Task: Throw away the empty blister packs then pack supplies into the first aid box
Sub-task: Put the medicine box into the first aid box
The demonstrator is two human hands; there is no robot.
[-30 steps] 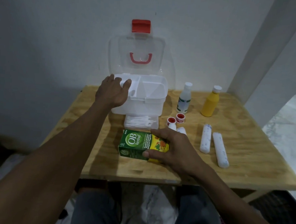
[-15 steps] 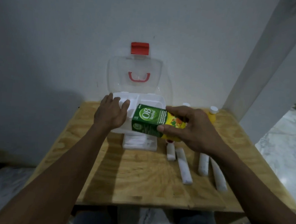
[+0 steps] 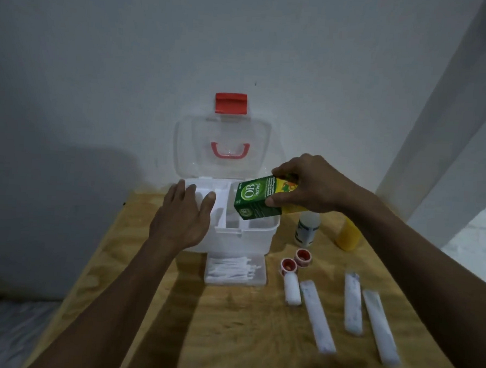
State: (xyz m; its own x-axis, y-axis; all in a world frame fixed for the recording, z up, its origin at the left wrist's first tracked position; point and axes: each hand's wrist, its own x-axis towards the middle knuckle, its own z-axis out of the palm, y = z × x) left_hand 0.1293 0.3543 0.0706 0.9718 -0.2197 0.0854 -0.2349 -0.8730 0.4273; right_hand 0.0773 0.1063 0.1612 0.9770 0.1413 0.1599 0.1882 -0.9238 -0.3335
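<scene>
Head view, centre frame: right hand pinches green carton, tilted above first aid box, right compartment. Left hand, fingers flat, steadies box's left rim. Advice: level carton, lower clear of divider.

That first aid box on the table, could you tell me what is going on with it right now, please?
A person is packing it. The right hand holds a green OB herbal carton tilted over the right side of the open first aid box, not yet set down inside. The left hand rests on the box's left edge. A cotton swab case, two small red-capped rolls, wrapped bandages, a white bottle and a yellow bottle lie on the wooden table.
</scene>
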